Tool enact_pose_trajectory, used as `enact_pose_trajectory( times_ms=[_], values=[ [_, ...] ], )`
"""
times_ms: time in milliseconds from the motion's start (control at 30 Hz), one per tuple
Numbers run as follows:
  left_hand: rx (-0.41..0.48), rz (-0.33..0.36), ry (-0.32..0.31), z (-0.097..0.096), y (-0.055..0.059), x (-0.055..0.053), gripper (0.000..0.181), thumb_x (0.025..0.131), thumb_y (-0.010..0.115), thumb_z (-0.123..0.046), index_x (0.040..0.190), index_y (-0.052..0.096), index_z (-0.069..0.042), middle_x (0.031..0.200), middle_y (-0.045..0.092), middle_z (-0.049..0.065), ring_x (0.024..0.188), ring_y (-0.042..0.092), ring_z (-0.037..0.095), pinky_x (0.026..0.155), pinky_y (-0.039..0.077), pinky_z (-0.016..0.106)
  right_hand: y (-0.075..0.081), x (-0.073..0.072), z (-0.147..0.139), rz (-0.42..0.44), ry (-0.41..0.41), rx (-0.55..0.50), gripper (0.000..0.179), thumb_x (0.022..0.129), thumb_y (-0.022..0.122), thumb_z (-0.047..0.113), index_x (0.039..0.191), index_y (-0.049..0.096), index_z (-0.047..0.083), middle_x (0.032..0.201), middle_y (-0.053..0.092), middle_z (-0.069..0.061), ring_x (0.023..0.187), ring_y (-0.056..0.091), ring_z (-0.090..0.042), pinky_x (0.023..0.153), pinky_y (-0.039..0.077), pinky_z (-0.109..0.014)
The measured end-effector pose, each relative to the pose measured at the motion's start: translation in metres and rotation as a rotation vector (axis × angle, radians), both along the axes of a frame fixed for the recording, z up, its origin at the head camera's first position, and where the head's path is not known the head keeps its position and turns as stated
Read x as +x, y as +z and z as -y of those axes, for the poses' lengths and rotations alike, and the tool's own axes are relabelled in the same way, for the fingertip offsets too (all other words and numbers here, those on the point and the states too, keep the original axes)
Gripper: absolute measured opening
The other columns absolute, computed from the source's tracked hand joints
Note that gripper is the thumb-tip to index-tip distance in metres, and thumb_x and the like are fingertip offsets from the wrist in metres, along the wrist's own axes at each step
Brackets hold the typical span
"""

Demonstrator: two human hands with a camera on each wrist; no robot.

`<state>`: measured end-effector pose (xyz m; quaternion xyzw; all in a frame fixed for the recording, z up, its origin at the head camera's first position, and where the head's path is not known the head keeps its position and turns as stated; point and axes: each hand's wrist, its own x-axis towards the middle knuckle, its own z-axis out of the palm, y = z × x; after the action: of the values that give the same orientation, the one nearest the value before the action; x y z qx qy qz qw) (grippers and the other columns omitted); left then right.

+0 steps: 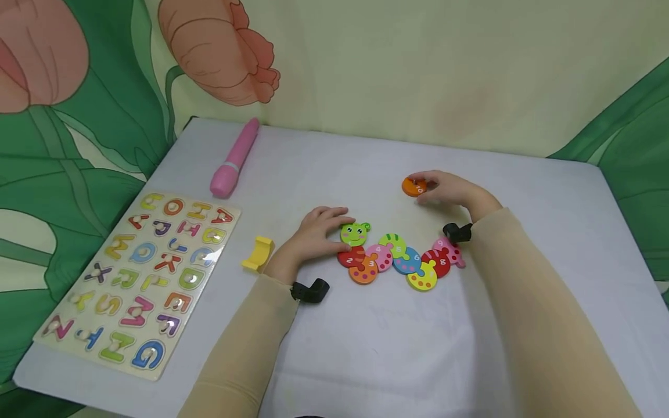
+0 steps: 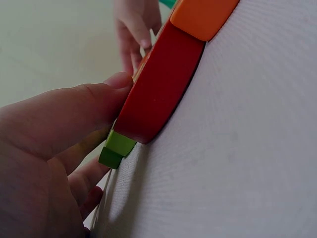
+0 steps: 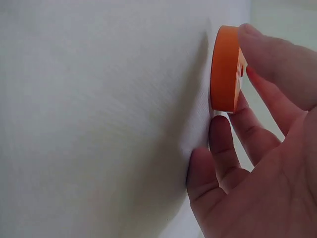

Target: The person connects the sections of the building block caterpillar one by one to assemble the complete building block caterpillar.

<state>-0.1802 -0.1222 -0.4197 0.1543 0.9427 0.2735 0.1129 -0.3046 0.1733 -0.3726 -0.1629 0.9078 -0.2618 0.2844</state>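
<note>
A wooden caterpillar puzzle of numbered round pieces lies joined in a wavy row in the head view. Its green smiling head (image 1: 353,234) is at the left, above the red piece 2 (image 1: 351,256). My left hand (image 1: 317,233) rests there with spread fingers, the thumb touching the red piece (image 2: 158,89) and the fingers beside the green head (image 2: 119,144). Farther back, my right hand (image 1: 449,189) holds the orange piece 10 (image 1: 413,187) between thumb and fingers. That orange piece (image 3: 225,69) is at the tabletop, apart from the row.
A wooden alphabet board (image 1: 130,278) with knobbed letters lies on the left of the white table (image 1: 376,360). Behind it is a pink toy microphone (image 1: 236,159). A curved yellow block (image 1: 258,253) lies beside my left wrist. The pink piece 9 (image 1: 453,253) ends the row at right.
</note>
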Motion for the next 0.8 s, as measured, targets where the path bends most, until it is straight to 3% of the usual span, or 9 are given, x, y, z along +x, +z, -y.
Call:
enact_pose_trajectory(
  times_ms=[433, 800],
  values=[
    [-0.007, 0.006, 0.006, -0.003, 0.001, -0.001, 0.058, 0.078, 0.063, -0.046, 0.131, 0.047, -0.032, 0.147, 0.030, -0.008, 0.135, 0.018, 0.022, 0.111, 0.015, 0.049, 0.000, 0.004, 0.005, -0.078, -0.013, 0.026, 0.053, 0.087, 0.058, 0.019, 0.136, 0.038, 0.013, 0.128, 0.042, -0.016, 0.118, 0.036, -0.035, 0.100, 0.033, -0.055],
    [0.007, 0.011, 0.008, -0.002, 0.002, 0.000, 0.058, 0.077, 0.063, -0.045, 0.131, 0.047, -0.032, 0.147, 0.030, -0.008, 0.135, 0.018, 0.021, 0.111, 0.013, 0.048, 0.009, 0.019, -0.012, -0.044, -0.066, -0.093, 0.056, 0.087, 0.058, 0.025, 0.138, 0.036, 0.021, 0.133, 0.039, -0.011, 0.120, 0.037, -0.032, 0.100, 0.032, -0.053]
  ],
)
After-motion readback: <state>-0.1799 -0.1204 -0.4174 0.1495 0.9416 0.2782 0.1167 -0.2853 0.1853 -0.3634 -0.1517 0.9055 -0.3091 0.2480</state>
